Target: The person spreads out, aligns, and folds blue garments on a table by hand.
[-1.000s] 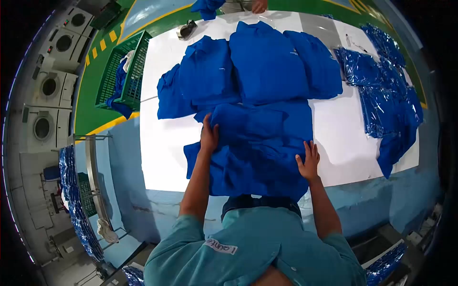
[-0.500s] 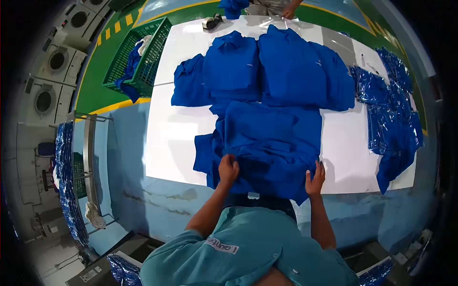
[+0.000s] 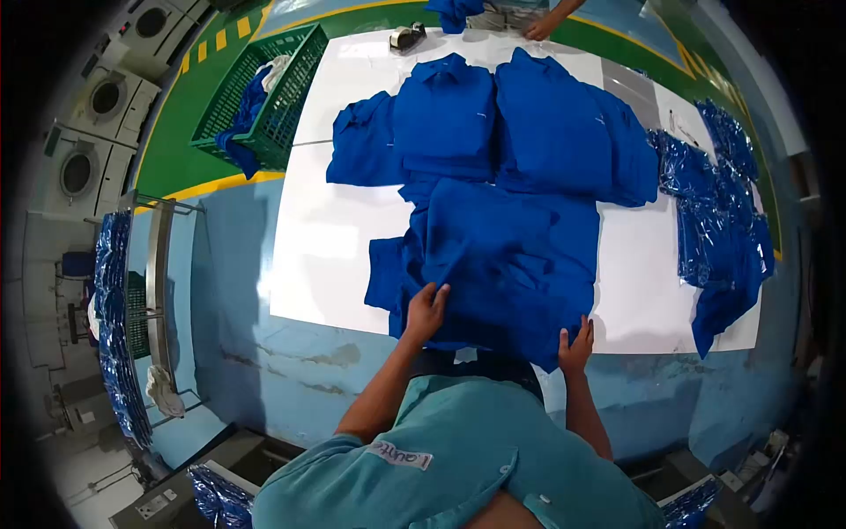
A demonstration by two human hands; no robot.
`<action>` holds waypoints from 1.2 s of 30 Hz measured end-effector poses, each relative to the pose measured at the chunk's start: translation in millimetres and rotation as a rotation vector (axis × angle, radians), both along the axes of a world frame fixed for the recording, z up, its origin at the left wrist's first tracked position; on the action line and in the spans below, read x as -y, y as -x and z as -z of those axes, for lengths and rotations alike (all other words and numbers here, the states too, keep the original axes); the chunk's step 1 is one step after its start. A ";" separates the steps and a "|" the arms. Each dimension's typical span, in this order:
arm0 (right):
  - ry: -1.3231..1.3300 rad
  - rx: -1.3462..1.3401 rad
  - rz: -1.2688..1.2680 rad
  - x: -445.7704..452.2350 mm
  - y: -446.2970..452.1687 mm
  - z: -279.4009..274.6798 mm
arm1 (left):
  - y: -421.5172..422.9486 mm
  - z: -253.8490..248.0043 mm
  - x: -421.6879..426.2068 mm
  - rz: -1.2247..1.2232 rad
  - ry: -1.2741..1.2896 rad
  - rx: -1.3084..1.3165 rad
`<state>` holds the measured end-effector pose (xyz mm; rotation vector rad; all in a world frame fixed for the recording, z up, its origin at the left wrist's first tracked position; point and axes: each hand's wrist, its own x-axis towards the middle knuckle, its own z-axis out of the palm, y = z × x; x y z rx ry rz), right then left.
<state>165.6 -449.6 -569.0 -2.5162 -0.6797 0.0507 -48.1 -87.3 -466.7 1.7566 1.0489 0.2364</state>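
A blue garment (image 3: pixel 502 256) lies partly folded and creased at the near edge of the white table (image 3: pixel 308 256). On its left part, my left hand (image 3: pixel 426 313) has its fingers pressed together on the cloth. My right hand (image 3: pixel 575 344) rests at the garment's lower right edge with thumb and fingers apart. Beyond the garment stand folded blue shirts in stacks, among them a left stack (image 3: pixel 445 115) and a larger right stack (image 3: pixel 555 123). A smaller folded shirt (image 3: pixel 363 141) lies at the far left of the row.
Plastic-wrapped blue garments (image 3: pixel 705 212) cover the table's right side. A tape dispenser (image 3: pixel 406 37) sits at the far edge, near another person's hand (image 3: pixel 538 30). Left of the table is a green crate (image 3: pixel 295 88) with cloth in it. A metal rack (image 3: pixel 159 273) stands at the left.
My left hand has come down from the garment's upper left to its lower left part, and my right hand has moved lower along its right edge. The upper folds lie differently. The view has shifted.
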 end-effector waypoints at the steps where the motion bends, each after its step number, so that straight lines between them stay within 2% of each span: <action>1: -0.010 0.002 -0.003 -2.0 0.8 -2.0 | 18.7 4.3 -3.3 -0.057 -0.049 -0.011; 4: -0.009 0.023 -0.018 -8.7 -0.3 -5.8 | 64.4 21.0 -15.8 -0.174 -0.175 -0.166; 6: 0.005 0.054 -0.057 -17.0 0.6 -5.4 | 98.0 86.0 -22.8 -0.129 -0.251 -0.220; 7: 0.012 0.069 -0.077 -20.5 3.1 -5.5 | 102.3 91.5 -25.1 -0.087 -0.325 -0.275; 9: 0.033 0.049 -0.050 -28.0 3.0 -6.7 | 104.5 103.0 -27.9 -0.084 -0.296 -0.282; 13: 0.119 -0.024 0.018 -23.8 5.3 -10.7 | 98.7 95.3 -16.2 -0.084 -0.185 -0.320; 17: -0.014 -0.327 0.099 -25.7 -0.3 -6.9 | 80.2 82.3 -14.0 -0.171 -0.563 -0.240; 19: -0.010 -0.282 0.121 -32.5 -8.5 -14.9 | 57.8 68.1 -22.7 -0.197 -0.671 -0.226; 20: -0.002 -0.246 0.137 -38.8 -12.5 -22.2 | 43.3 71.0 -30.2 -0.196 -0.670 -0.222; 22: 0.015 -0.189 0.178 -54.4 -29.2 -29.8 | 8.7 77.0 -52.6 -0.120 -0.628 -0.012; 24: 0.037 -0.160 0.249 -70.4 -56.9 -27.9 | -36.7 74.2 -68.9 -0.195 -0.460 -0.029; 25: 0.031 -0.159 0.257 -77.6 -75.2 -22.4 | -56.6 78.5 -81.0 -0.188 -0.465 -0.025; 27: -0.020 -0.120 0.380 -93.4 -119.1 -6.4 | -90.7 98.8 -103.9 -0.188 -0.354 -0.102; 30: -0.173 -0.243 0.476 -120.8 -185.3 17.8 | -112.9 130.0 -125.3 -0.231 -0.347 -0.132; 33: -0.207 -0.337 0.436 -138.6 -221.2 21.5 | -119.5 127.7 -145.6 -0.259 -0.299 -0.194; 36: -0.066 -0.329 0.170 -139.4 -260.1 32.3 | -104.9 116.9 -152.2 -0.262 -0.254 -0.209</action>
